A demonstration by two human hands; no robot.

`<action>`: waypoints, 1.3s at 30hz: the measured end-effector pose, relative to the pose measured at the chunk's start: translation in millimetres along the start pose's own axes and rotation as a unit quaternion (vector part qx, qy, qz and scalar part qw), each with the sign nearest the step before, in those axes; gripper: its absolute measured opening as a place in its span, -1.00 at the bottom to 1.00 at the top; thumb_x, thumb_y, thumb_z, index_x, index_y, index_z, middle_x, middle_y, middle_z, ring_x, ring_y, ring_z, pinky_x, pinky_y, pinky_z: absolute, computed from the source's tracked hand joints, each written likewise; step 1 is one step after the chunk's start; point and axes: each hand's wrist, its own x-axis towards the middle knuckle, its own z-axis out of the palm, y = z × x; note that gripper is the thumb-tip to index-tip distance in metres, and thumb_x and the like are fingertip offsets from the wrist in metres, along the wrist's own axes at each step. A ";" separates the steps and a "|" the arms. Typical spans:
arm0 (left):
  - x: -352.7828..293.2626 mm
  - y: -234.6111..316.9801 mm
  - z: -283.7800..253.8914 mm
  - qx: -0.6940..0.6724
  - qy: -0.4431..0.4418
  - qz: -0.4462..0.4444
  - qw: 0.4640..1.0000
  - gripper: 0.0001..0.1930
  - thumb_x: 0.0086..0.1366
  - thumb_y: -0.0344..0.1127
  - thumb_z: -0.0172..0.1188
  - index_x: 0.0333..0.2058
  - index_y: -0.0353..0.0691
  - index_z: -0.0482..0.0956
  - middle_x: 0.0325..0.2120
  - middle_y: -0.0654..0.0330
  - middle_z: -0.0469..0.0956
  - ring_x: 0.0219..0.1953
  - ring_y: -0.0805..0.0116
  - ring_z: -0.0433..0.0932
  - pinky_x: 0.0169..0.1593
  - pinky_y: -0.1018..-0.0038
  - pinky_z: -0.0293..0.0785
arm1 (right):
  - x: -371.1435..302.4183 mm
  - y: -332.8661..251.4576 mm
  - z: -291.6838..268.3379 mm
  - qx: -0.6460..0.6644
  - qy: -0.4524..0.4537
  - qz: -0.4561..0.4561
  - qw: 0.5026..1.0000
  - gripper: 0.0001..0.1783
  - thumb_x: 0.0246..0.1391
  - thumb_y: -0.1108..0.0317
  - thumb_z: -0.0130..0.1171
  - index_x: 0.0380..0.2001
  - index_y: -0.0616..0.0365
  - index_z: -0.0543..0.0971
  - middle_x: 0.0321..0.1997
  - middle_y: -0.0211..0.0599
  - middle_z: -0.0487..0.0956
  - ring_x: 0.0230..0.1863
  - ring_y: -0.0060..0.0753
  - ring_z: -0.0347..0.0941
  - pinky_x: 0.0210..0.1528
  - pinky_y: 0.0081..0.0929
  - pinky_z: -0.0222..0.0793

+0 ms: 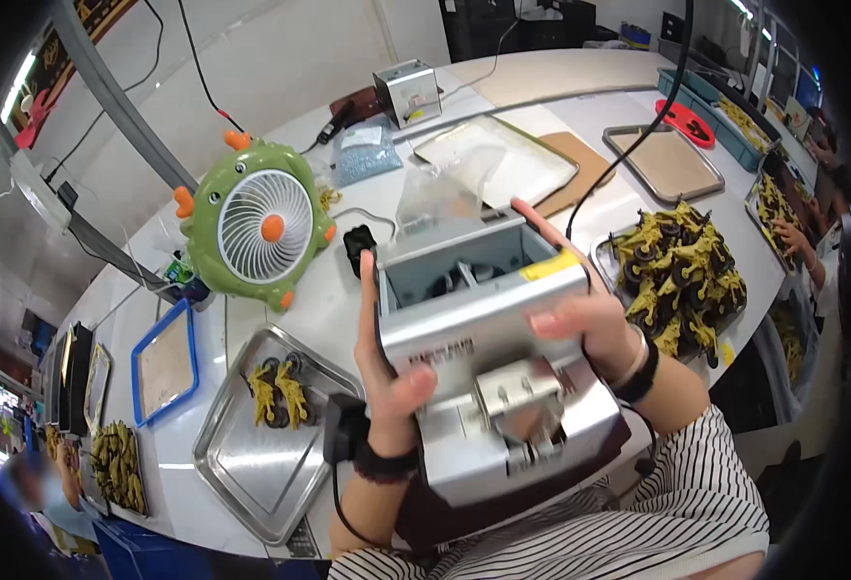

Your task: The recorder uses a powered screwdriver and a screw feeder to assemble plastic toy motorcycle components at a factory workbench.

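A silver screw feeder (pixel 474 333), a boxy metal machine with an open hopper on top, is held between my two hands. It is tilted, close to my body at the table's near edge. My left hand (pixel 392 377) grips its left side, fingers along the edge and thumb on the front. On the opposite side my right hand (pixel 585 324) presses against the wall, thumb across the front near a yellow label. Dark parts lie inside the hopper. A small metal mechanism (pixel 522 401) sits low on the front. The machine's underside is hidden.
Left of me, a metal tray (pixel 266 483) bears two yellow-and-black toy pieces (pixel 278 391). A green fan (pixel 261 227) stands behind it. At right is a heaped pile of similar pieces (pixel 677 275). Another silver machine (pixel 409 94) stands at the back. Co-workers sit at both sides.
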 end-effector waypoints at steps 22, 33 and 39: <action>53.0 -51.3 -48.4 0.047 -0.044 0.078 0.995 -0.02 -0.04 -0.07 0.23 0.27 -0.26 -0.13 0.10 0.05 0.21 0.11 0.28 0.24 0.14 0.42 0.17 | 54.1 23.8 -25.9 -0.113 -0.026 -0.009 0.993 0.16 -0.41 0.41 0.29 0.27 0.29 -0.14 0.17 -0.05 0.22 0.17 -0.33 0.17 0.20 -0.56 -0.01; 44.1 -84.7 -56.0 0.049 -0.073 0.028 0.996 0.20 -0.30 -0.30 0.43 0.28 -0.16 -0.23 0.13 0.07 0.18 0.11 0.23 0.26 0.16 0.38 0.17 | 78.7 63.7 -87.4 -0.242 -0.132 -0.033 0.961 0.33 -0.53 0.46 0.39 0.30 0.18 -0.25 0.33 -0.06 -0.03 0.31 -0.35 -0.08 0.27 -0.58 -0.20; 39.2 -95.8 -65.5 0.106 -0.110 0.042 0.987 0.26 -0.40 -0.30 0.46 0.27 -0.15 -0.22 0.15 0.07 0.12 0.16 0.22 0.19 0.19 0.35 0.13 | 69.8 66.7 -94.6 -0.294 -0.175 -0.059 0.938 0.37 -0.55 0.37 0.39 0.31 0.09 -0.30 0.33 -0.15 -0.04 0.32 -0.36 -0.10 0.29 -0.57 -0.23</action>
